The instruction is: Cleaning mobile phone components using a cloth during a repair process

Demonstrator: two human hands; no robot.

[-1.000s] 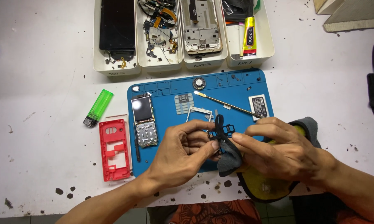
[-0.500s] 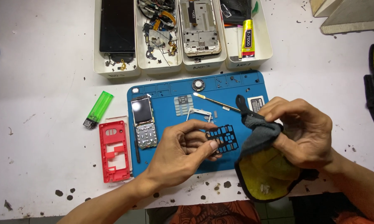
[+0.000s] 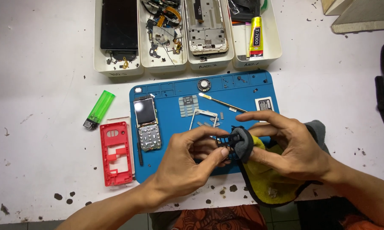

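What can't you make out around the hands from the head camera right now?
- Black keypad frame: partly hidden by the left hand and the cloth.
- Right hand fingertip: wrapped in the cloth.
- Blue mat near edge: covered by both hands.
- Small parts in the white trays: too small, cut off by the top edge.

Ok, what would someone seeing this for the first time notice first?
Probably the two hands at the centre: the left hand pinches a black keypad frame while the right hand presses a grey and yellow cloth against it, above the blue work mat. Next come the bright red phone shell and green lighter on the white table to the left, and the opened phone on the mat.
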